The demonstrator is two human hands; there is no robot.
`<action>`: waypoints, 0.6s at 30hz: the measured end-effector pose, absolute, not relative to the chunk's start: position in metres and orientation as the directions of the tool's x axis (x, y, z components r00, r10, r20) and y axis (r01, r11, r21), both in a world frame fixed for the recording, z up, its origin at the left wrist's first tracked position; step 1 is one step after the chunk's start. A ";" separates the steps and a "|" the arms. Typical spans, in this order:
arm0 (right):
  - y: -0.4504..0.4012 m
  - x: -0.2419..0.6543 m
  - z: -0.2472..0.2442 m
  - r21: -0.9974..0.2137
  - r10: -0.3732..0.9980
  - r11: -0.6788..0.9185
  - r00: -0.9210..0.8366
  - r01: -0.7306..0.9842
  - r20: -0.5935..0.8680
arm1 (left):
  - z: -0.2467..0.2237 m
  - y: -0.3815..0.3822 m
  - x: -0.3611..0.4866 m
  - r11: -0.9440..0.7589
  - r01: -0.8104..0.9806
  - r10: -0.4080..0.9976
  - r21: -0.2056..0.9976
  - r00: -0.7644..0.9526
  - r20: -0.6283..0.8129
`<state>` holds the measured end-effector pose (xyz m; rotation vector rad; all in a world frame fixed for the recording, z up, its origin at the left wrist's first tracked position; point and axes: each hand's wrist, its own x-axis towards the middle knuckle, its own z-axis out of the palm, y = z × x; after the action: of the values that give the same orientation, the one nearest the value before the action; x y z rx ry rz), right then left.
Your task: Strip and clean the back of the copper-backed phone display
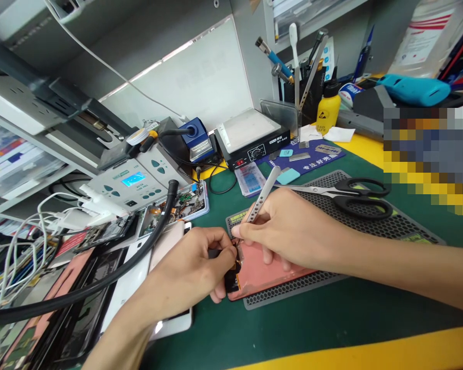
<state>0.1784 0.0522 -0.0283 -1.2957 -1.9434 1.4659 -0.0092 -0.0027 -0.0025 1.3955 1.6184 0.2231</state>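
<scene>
A phone screen panel with a pink-red back (270, 270) lies on a grey honeycomb-patterned mat (293, 288). My right hand (289, 226) grips silver tweezers (264, 194) with holes along the handle, its lower fingers resting on the panel. The tweezer tips point down at the panel's left end, partly hidden by my fingers. There, my left hand (204, 262) is closed, thumb and index finger pinched together over a dark part; what exactly they hold is unclear. Black and orange flex parts (233, 280) show at that end. Black-handled scissors (347, 192) lie behind my right wrist.
A black hose (139, 262) arches across the left side, over several phones and panels. Behind stand a grey control station (135, 185), a heating plate (250, 136), a parts tray (191, 205) and a yellow bottle (327, 108). Loose white cables (27, 257) hang at far left.
</scene>
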 end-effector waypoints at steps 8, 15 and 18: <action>0.051 0.180 -0.027 -0.918 0.817 0.022 -0.536 0.397 -0.213 | -0.003 -0.002 -0.010 0.328 0.662 0.846 0.674 0.111 -0.521; 0.051 0.181 -0.029 -0.919 0.814 0.061 -0.553 0.389 -0.180 | -0.004 -0.001 -0.011 0.324 0.662 0.847 0.676 0.117 -0.519; 0.051 0.180 -0.031 -0.918 0.812 0.069 -0.556 0.391 -0.176 | -0.005 -0.001 -0.011 0.335 0.653 0.843 0.679 0.114 -0.526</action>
<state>0.1802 0.0513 -0.0308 -1.1957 -1.9696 1.4882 -0.0109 -0.0011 -0.0049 1.3838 1.6028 0.2392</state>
